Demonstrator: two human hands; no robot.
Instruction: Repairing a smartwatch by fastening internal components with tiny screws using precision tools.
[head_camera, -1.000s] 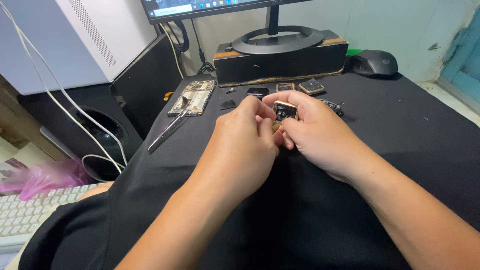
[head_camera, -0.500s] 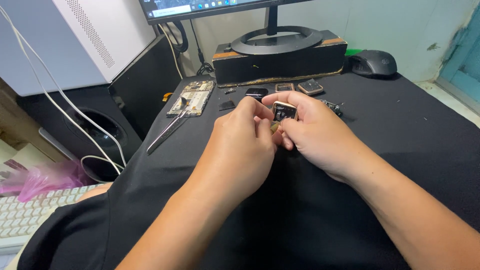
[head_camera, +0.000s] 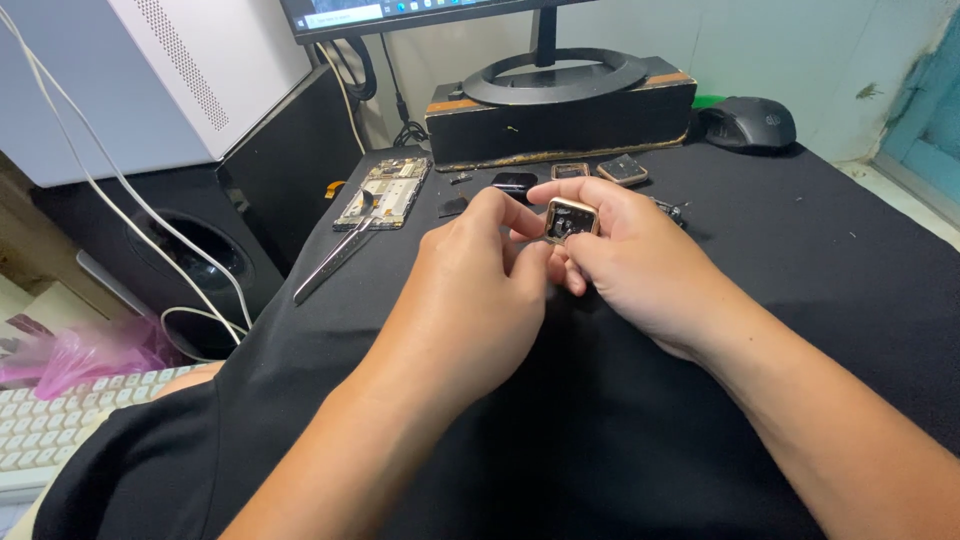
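Hands barely shifted, both grips pinching small square gold-rimmed watch case (head_camera: 571, 220) — dark face, black mat (head_camera: 820, 260)

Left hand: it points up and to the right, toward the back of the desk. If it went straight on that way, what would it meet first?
The left hand would first meet the small gold-framed square case that both hands hold; its fingertips already seem to touch it. Beyond lie small parts, though depth is unclear.

Gold-rimmed dark watch case (head_camera: 572, 219), black mat (head_camera: 820, 270), black mouse (head_camera: 748, 122), pink bag (head_camera: 85, 355), white keyboard (head_camera: 60, 425).
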